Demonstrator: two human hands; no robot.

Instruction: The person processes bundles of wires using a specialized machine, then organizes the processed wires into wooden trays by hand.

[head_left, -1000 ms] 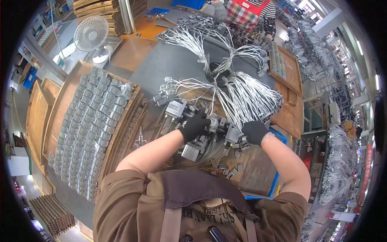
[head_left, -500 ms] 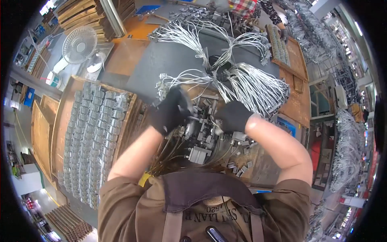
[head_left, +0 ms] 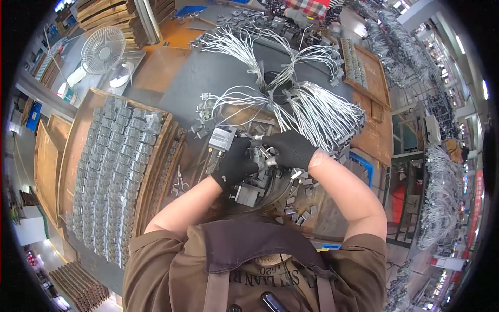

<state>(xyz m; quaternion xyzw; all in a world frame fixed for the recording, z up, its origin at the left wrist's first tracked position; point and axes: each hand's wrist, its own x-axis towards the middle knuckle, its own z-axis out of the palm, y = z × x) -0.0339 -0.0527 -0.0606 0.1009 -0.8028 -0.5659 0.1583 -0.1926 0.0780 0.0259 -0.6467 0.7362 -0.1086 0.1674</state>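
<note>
My left hand, in a black glove, is closed at the left side of a metal clamping fixture. What its fingers hold, if anything, is hidden. From the right, my right hand, gloved too, reaches over the fixture with its fingers pinched around a small silvery metal piece. The fingertips of both hands nearly meet there. Just beyond the left hand stands a pale metal block. Beyond the right hand spreads a thick bundle of white wires; thinner wires with small metal connectors lie to its left.
At left, a wooden tray holds rows of grey metal parts. Scissors lie left of the fixture, loose metal pieces to its near right. A white fan stands far left. Another person's checked sleeve shows at the far side.
My left hand has moved right and nearer, from beside the wire connectors to the fixture. My right hand has shifted a little left. The pale block and the scissors have come into sight.
</note>
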